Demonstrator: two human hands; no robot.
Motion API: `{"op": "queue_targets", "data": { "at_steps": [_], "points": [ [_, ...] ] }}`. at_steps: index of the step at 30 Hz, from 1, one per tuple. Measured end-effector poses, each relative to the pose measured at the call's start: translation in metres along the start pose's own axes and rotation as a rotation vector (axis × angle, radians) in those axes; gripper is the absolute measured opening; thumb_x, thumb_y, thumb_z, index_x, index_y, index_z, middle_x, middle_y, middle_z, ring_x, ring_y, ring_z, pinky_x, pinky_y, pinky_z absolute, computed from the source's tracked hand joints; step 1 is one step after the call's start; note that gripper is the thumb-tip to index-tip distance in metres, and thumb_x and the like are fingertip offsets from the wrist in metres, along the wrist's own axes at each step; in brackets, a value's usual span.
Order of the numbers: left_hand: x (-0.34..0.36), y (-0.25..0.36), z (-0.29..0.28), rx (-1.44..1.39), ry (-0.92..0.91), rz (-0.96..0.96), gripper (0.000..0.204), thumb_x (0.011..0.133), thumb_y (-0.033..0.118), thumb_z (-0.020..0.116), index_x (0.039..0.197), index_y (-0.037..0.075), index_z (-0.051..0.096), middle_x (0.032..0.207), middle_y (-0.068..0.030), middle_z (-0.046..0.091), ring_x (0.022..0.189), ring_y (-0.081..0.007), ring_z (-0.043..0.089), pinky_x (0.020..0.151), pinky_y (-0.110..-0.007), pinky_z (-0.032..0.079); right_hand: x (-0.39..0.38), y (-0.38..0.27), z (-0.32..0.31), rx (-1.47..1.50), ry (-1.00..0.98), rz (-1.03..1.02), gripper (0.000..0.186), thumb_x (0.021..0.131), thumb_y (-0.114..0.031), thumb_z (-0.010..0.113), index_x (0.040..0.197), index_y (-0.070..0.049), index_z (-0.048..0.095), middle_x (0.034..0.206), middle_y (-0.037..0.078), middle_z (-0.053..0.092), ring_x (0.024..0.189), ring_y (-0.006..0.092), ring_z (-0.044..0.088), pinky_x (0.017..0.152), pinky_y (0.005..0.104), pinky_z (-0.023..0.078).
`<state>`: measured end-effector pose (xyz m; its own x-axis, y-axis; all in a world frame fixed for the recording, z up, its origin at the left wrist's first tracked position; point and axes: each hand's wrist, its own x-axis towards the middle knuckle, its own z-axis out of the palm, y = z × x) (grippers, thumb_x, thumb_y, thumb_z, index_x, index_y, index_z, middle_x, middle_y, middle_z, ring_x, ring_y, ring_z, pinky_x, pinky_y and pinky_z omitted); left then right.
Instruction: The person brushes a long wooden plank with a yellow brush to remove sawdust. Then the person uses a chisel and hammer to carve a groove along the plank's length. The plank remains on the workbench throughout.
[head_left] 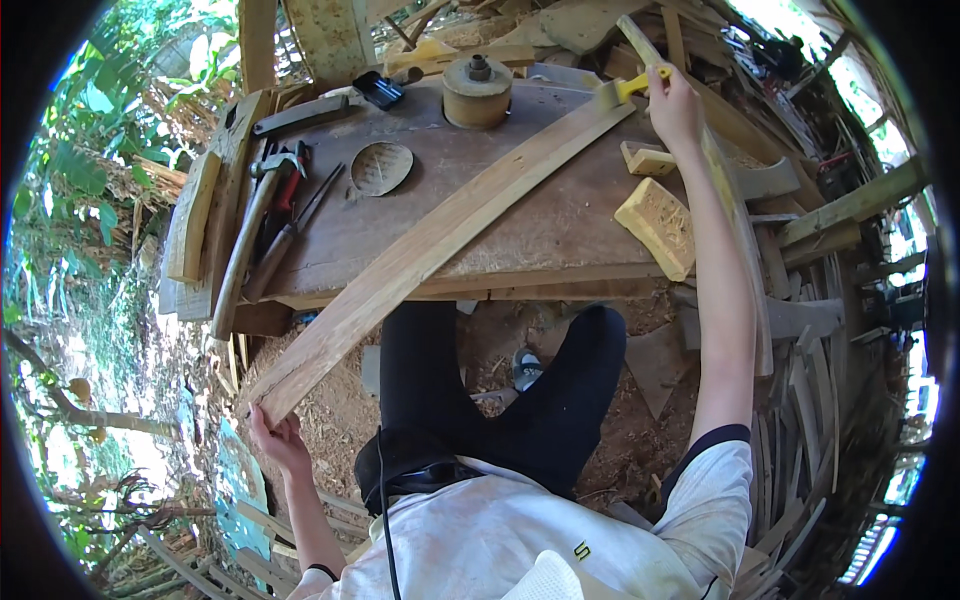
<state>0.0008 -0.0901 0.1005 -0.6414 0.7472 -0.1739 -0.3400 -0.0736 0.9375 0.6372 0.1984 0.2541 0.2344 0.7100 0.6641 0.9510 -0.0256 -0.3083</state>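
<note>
- On my feed the left hand [280, 440] grips the near end of a long board [440, 240], thumb on top.
- The right hand [677, 105] has its grip closed on the yellow handle of a brush [610, 95], at the board's far end.
- The board slants across the table [540, 225]; its near end juts past the front edge, over the floor [330, 415] with its shavings.
- I see open room on the tabletop between the board and the yellow block [657, 225], which sits near the right forearm.
- Left of the board, a hammer [245, 240] reaches over the table's front edge; a round disc [381, 168] lies nearer the middle.
- I cannot tell whether the bristles touch the wood.
- The left hand's fingers are partly hidden under the board; the dark lens rim cuts off the corners.
- The shirt [500, 535] bears a small dark printed mark.
</note>
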Motion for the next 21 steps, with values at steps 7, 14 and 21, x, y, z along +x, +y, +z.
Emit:
{"op": "queue_targets", "data": {
  "at_steps": [7,14,21],
  "points": [
    [-0.008,-0.006,0.005,-0.006,0.009,-0.005,0.038,0.107,0.037,0.054,0.075,0.015,0.052,0.051,0.0046,0.034,0.045,-0.0086,0.032,0.048,-0.027,0.031,0.0,0.027,-0.002,-0.055,0.095,0.042,0.035,0.107,-0.039,0.056,0.115,-0.008,0.069,0.074,0.007,0.071,0.06,0.0171,0.07,0.062,0.0319,0.054],
    [-0.024,0.004,0.009,0.043,0.04,0.022,0.042,0.107,0.037,0.055,0.071,0.017,0.048,0.051,0.0046,0.032,0.045,-0.0089,0.032,0.048,-0.028,0.032,-0.063,-0.113,-0.001,0.357,-0.214,-0.216,0.027,0.107,-0.033,0.058,0.107,-0.008,0.069,0.065,0.005,0.066,0.053,0.0185,0.063,0.054,0.0341,0.05],
    [-0.022,-0.008,0.009,0.04,-0.043,0.031,0.047,0.109,0.041,0.051,0.069,0.017,0.045,0.05,0.0043,0.03,0.045,-0.0093,0.032,0.047,-0.028,0.031,-0.089,-0.157,-0.026,0.478,-0.416,-0.293,0.023,0.108,-0.03,0.057,0.107,-0.01,0.068,0.068,0.0,0.065,0.049,0.008,0.053,0.044,0.0253,0.037]
  ]
}}
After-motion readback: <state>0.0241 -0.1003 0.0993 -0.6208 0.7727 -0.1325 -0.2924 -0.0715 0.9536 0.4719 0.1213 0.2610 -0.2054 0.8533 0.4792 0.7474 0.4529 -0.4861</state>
